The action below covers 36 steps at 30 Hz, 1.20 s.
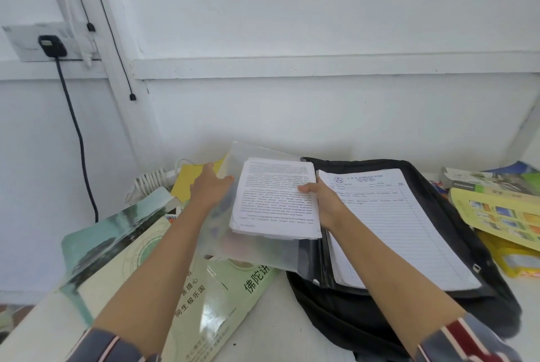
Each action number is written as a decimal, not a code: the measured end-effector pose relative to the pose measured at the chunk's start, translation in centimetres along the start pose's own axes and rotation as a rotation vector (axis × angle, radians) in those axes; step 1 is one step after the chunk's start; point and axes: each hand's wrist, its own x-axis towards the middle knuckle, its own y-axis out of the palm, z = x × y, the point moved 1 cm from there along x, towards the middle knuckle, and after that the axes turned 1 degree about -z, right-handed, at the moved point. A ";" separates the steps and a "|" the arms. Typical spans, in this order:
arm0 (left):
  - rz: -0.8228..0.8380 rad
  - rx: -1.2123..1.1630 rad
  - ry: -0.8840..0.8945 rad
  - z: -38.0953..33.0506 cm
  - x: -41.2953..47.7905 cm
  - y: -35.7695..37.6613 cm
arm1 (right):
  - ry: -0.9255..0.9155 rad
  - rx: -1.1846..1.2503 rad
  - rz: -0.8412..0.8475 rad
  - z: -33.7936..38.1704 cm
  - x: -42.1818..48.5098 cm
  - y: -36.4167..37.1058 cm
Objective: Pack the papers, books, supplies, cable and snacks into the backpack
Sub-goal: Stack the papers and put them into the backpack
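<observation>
- Two striped sleeves sit nearest the camera, the left sleeve [111,347] and the right sleeve [467,341]. Bare forearms reach forward from them over the white surface [263,335].
- Under the left forearm, glossy green booklets [210,303] with Chinese print lie fanned on the surface, not yet packed.
- Under the right forearm, the black backpack [365,320] lies flat and unzipped. That way its mouth faces up and flat things can slide in.
- Lined sheets [394,230] with a printed school heading lie inside that opening, as far as I can judge.
- The clear plastic folder [257,253] is held just left of the backpack, its black-edged spine touching the bag's rim.
- The right grip [324,200] holds the printed papers [274,198], thumb on top of the stack and fingers under it. The stack sits partly inside the folder, and I judge it is being fed in so the loose pages travel as one.
- The left grip [210,189] pinches the folder's far left edge, thumb on the plastic, probably to keep the sleeve open and steady.
- Behind the left grip are a yellow book [190,177] and a coiled white cable [152,180] (the cable is partly hidden).
- At the right edge, well apart from the hands, lie a heap of coloured booklets [496,209] and a yellow snack pack [508,262]. All of these have yet to go in, so the task looks to be at an early stage.
- Farthest off is the wall socket [29,45], with a black plug [52,45] whose cord hangs down.
</observation>
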 end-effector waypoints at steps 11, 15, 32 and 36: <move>-0.017 -0.373 0.005 -1.5 -0.6 -0.5 | 0.011 0.103 -0.076 0.5 0.7 1.8; 0.090 -0.576 -0.118 -1.4 -0.6 -1.0 | 0.017 0.058 -0.100 0.7 1.0 2.1; 0.245 -0.659 -0.022 -0.8 -1.9 -1.3 | -0.097 -0.453 -0.098 2.4 -1.3 0.7; 0.290 -0.626 -0.034 -0.6 -2.2 -1.3 | -0.077 -0.272 -0.076 2.0 -1.8 -0.1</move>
